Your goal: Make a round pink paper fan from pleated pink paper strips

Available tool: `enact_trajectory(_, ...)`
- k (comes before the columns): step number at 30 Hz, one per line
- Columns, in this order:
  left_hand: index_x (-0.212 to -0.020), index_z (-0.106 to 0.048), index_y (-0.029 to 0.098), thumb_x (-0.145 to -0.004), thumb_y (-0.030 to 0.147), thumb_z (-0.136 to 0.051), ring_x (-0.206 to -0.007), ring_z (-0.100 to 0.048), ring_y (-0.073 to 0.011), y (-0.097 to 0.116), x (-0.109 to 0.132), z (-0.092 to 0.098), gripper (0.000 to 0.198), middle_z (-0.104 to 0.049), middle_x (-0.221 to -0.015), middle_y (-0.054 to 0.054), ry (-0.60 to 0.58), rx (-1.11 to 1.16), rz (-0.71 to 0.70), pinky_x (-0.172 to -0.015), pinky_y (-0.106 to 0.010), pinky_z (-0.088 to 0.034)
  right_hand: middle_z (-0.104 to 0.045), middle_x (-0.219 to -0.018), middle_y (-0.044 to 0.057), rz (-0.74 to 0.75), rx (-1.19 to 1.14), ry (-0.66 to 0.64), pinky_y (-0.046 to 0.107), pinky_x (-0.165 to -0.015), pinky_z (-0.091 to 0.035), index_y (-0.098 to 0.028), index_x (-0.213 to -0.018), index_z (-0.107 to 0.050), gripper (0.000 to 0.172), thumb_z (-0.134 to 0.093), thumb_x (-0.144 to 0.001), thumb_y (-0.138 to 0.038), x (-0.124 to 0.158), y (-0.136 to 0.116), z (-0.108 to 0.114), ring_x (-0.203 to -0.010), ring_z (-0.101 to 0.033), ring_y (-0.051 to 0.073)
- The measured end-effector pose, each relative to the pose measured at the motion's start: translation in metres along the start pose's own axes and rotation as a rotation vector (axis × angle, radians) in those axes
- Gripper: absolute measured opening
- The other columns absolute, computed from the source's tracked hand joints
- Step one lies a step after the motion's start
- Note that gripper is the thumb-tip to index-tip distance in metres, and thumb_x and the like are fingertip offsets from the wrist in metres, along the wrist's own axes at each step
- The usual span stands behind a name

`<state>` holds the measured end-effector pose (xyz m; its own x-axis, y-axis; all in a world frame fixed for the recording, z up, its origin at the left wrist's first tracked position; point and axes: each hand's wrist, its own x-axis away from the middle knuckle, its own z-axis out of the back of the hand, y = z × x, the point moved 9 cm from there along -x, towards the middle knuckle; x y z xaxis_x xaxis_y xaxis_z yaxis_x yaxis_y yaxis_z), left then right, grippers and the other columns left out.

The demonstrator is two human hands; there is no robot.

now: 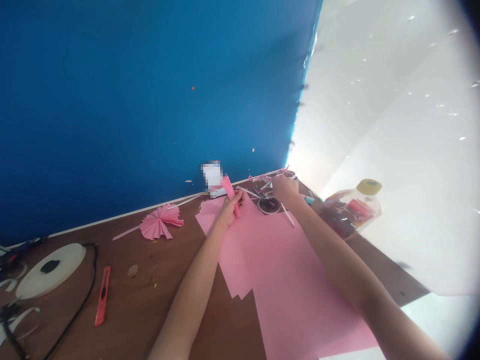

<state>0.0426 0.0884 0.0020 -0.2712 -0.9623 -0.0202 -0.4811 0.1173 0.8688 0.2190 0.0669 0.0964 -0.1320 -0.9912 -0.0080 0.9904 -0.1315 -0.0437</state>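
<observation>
Blue-painted wall [150, 100] backed a brown worktop [138, 295], where large flat sheets of pink paper [277, 260] lay across the middle. Over their far end, the left hand [230, 208] held a narrow, pleated strip of pink paper [228, 187]. Farther right, the right hand [285, 189] was curled near a round tape roll [268, 213]; whether it gripped anything could not be told. A pink paper fan [159, 223] and a red cutter [102, 300] lay left.
</observation>
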Motion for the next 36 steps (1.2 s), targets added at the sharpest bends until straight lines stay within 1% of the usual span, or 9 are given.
enact_trajectory(5, -0.085, -0.062, 0.015, -0.064, 0.035, -0.077, -0.058, -0.051, -0.0052, 0.000, 0.000, 0.001, 0.033, -0.057, -0.070, 0.000, 0.017, -0.005, 0.002, -0.049, -0.018, -0.034, -0.065, -0.106, 0.021, 0.031, 0.007, 0.009, 0.038, -0.081, -0.048, -0.011, -0.109, -0.065, 0.030, -0.055, -0.081, -0.015, 0.003, -0.004, 0.008, -0.102, -0.061, 0.031)
enact_trajectory(10, -0.087, -0.063, 0.014, -0.067, 0.034, -0.075, -0.058, -0.051, -0.0051, -0.002, -0.001, 0.001, 0.030, -0.058, -0.072, -0.001, -0.008, -0.017, -0.003, -0.049, -0.018, -0.035, -0.063, -0.109, 0.024, -0.002, 0.008, 0.037, 0.038, -0.085, -0.046, -0.009, -0.113, -0.063, 0.034, -0.057, -0.082, -0.021, 0.007, -0.001, 0.015, -0.106, -0.059, 0.031)
enact_trajectory(14, -0.087, -0.063, 0.014, -0.068, 0.031, -0.075, -0.059, -0.050, -0.0047, -0.002, -0.003, 0.004, 0.028, -0.058, -0.072, -0.001, -0.008, -0.009, -0.018, -0.050, -0.017, -0.036, -0.062, -0.112, 0.025, 0.012, 0.049, -0.013, 0.037, -0.083, -0.047, -0.008, -0.118, -0.061, 0.038, -0.055, -0.083, -0.024, 0.012, -0.001, 0.017, -0.106, -0.060, 0.031)
enact_trajectory(16, -0.085, -0.063, 0.014, -0.068, 0.031, -0.075, -0.059, -0.051, -0.0045, -0.003, -0.003, 0.005, 0.027, -0.058, -0.072, 0.000, -0.003, -0.001, -0.017, -0.052, -0.017, -0.037, -0.063, -0.111, 0.024, 0.019, 0.068, -0.027, 0.036, -0.082, -0.047, -0.009, -0.118, -0.060, 0.038, -0.054, -0.084, -0.024, 0.014, -0.001, 0.020, -0.106, -0.060, 0.030)
enact_trajectory(24, -0.087, -0.064, 0.014, -0.068, 0.030, -0.075, -0.059, -0.052, -0.0047, -0.003, -0.003, 0.006, 0.027, -0.059, -0.072, -0.001, 0.018, 0.030, 0.002, -0.052, -0.018, -0.037, -0.064, -0.110, 0.022, 0.008, 0.052, 0.014, 0.036, -0.082, -0.046, -0.012, -0.118, -0.060, 0.036, -0.052, -0.085, -0.022, 0.018, 0.002, 0.030, -0.105, -0.060, 0.029)
enact_trajectory(28, -0.086, -0.064, 0.013, -0.066, 0.029, -0.076, -0.058, -0.051, -0.0045, -0.003, -0.003, 0.007, 0.028, -0.059, -0.070, 0.000, 0.037, 0.044, 0.005, -0.051, -0.018, -0.036, -0.065, -0.108, 0.020, 0.022, 0.060, 0.048, 0.036, -0.076, -0.047, -0.012, -0.111, -0.063, 0.032, -0.049, -0.083, -0.014, 0.019, 0.001, 0.034, -0.101, -0.061, 0.030)
enact_trajectory(31, -0.086, -0.063, 0.013, -0.066, 0.029, -0.076, -0.058, -0.052, -0.0048, -0.003, -0.003, 0.007, 0.028, -0.059, -0.070, 0.000, 0.044, 0.044, 0.006, -0.052, -0.018, -0.036, -0.066, -0.103, 0.018, 0.025, 0.062, 0.045, 0.035, -0.071, -0.048, -0.012, -0.104, -0.064, 0.029, -0.049, -0.079, -0.009, 0.019, 0.001, 0.035, -0.095, -0.063, 0.031)
enact_trajectory(33, -0.087, -0.063, 0.013, -0.067, 0.030, -0.075, -0.058, -0.052, -0.0048, -0.004, -0.002, 0.008, 0.029, -0.059, -0.070, 0.000, 0.043, 0.050, 0.013, -0.052, -0.018, -0.037, -0.066, -0.101, 0.017, 0.006, 0.064, 0.051, 0.035, -0.070, -0.048, -0.013, -0.102, -0.065, 0.028, -0.049, -0.079, -0.009, 0.019, 0.004, 0.037, -0.092, -0.064, 0.030)
enact_trajectory(36, -0.087, -0.063, 0.013, -0.067, 0.030, -0.075, -0.057, -0.052, -0.0044, -0.003, -0.002, 0.008, 0.028, -0.059, -0.071, 0.000, 0.039, 0.066, 0.020, -0.051, -0.018, -0.036, -0.065, -0.102, 0.018, -0.036, 0.063, 0.098, 0.035, -0.070, -0.047, -0.013, -0.103, -0.065, 0.029, -0.048, -0.079, -0.011, 0.019, 0.011, 0.043, -0.090, -0.063, 0.030)
